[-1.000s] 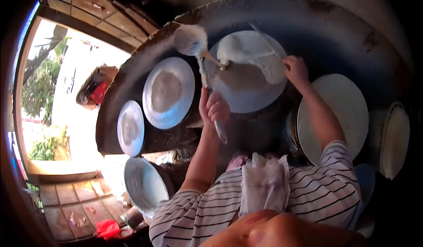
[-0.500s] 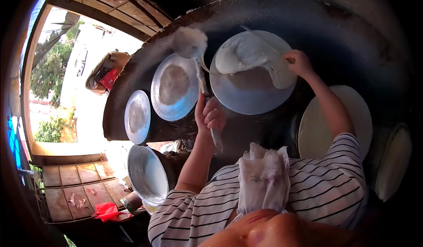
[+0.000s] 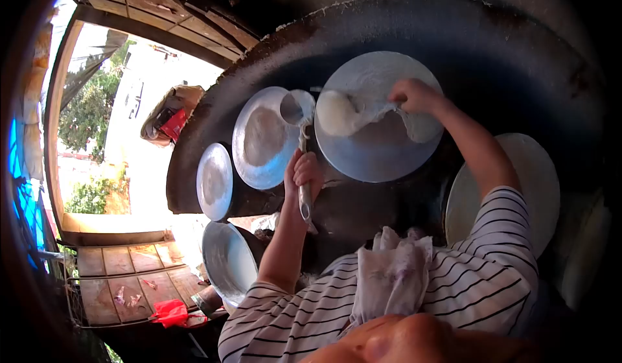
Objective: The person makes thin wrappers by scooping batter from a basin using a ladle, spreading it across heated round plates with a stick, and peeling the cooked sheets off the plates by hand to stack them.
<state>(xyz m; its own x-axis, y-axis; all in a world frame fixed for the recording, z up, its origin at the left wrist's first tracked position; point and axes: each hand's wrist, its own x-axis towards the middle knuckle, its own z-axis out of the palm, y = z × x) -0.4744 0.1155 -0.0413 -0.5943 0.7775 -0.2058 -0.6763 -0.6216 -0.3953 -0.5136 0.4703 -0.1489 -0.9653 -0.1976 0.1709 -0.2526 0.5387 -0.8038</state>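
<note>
Head view: left hand (image 3: 307, 170) wrapped firmly around the handle of a metal ladle (image 3: 296, 107), which stands bowl away from the body, just left of the large round griddle (image 3: 372, 167). Whether the bowl touches anything is unclear.

Right hand (image 3: 418, 96) over the upper right of the large griddle, fingers bent and drawn close together. Blurred; cannot tell whether a tool or some of the batter is pinched there.

White batter (image 3: 336, 114) lies on the large griddle: a thick lump toward its left edge, a thin ragged film running from it toward the right hand. Near part of the plate shows bare.

Left of the large griddle, a middle round griddle (image 3: 259, 139), then a small round griddle (image 3: 215, 181), neither bearing batter. Below and left of it, a metal pail (image 3: 208, 249) with white liquid. Below and right, a pale round disc (image 3: 532, 188).

Judgement: spreading or gathering batter is the step in hand. Next move seems to call for a light, level right-hand stroke, ladle held clear.
</note>
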